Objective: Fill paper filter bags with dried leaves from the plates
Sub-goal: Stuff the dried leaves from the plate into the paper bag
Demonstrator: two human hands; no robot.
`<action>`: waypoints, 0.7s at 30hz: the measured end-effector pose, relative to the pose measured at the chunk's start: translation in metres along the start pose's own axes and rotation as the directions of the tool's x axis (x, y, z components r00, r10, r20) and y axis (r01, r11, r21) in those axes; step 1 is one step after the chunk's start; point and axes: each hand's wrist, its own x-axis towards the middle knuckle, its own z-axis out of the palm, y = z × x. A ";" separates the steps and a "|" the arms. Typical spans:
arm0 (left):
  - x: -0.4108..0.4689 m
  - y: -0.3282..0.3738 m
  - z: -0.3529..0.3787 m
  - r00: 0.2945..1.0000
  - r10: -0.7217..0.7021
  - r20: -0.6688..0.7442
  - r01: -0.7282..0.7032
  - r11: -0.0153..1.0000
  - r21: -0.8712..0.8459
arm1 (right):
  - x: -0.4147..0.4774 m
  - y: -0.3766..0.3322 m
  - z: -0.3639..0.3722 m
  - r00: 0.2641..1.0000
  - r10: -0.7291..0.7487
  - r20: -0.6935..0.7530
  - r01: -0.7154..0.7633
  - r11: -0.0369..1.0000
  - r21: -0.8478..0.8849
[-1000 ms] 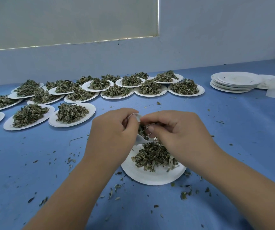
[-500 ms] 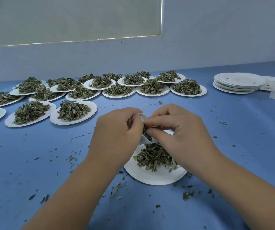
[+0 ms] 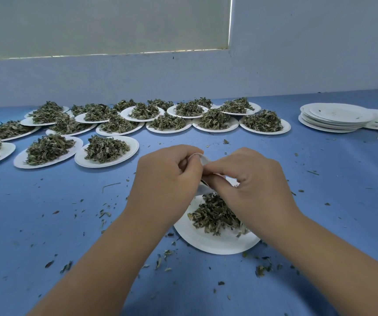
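White filter bag [image 3: 203, 159] sits pinched between the left hand [image 3: 165, 179] and right hand [image 3: 253, 182] at mid-frame, just above a plate [image 3: 206, 244] of dried leaves [image 3: 213, 215] on the blue worktop [image 3: 69, 224]; heaped plates [image 3: 124, 153] lie upper left.

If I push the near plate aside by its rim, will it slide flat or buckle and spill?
The near plate looks like thin paper, so lifted by one edge it would probably flex. Pushed flat on the blue table it should slide, not tip. Its dried leaves sit loose and may scatter, like the crumbs around.
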 end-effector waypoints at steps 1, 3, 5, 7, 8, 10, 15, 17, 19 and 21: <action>0.000 0.001 0.000 1.000 -0.010 0.007 0.010 1.000 -0.007 | 0.001 0.000 0.000 0.999 -0.031 0.015 0.031 0.999 -0.028; 0.000 0.001 0.000 0.999 -0.032 0.014 0.032 0.999 -0.027 | 0.001 0.000 -0.001 0.994 -0.083 0.064 0.086 0.995 -0.052; 0.000 0.001 -0.002 0.998 -0.052 0.019 0.053 0.997 -0.057 | 0.001 0.002 -0.004 0.985 -0.132 0.114 0.138 0.990 -0.039; 0.001 0.002 -0.004 0.997 -0.071 0.025 0.073 0.993 -0.097 | 0.000 0.004 -0.007 0.978 -0.134 0.161 0.135 0.991 0.005; 0.002 0.002 -0.005 0.996 -0.084 0.028 0.087 0.989 -0.121 | -0.001 0.004 -0.009 0.974 -0.126 0.188 0.126 0.992 0.014; 0.002 0.001 -0.007 0.994 -0.104 0.033 0.107 0.983 -0.148 | -0.001 0.004 -0.012 0.961 -0.117 0.251 0.126 0.992 -0.017; 0.002 0.005 -0.008 0.996 -0.088 0.031 0.092 0.983 -0.156 | -0.003 -0.003 -0.008 0.919 -0.091 0.385 0.171 0.969 -0.180; 0.001 0.006 -0.007 0.995 -0.091 0.039 0.096 0.980 -0.173 | -0.001 -0.006 -0.001 0.908 -0.077 0.413 0.184 0.957 -0.224; 0.000 0.008 -0.007 0.995 -0.085 0.049 0.092 0.981 -0.168 | 0.002 -0.010 0.005 0.909 -0.075 0.409 0.190 0.950 -0.248; 0.000 0.008 -0.007 0.995 -0.085 0.051 0.093 0.981 -0.173 | 0.004 -0.012 0.008 0.910 -0.082 0.407 0.197 0.948 -0.249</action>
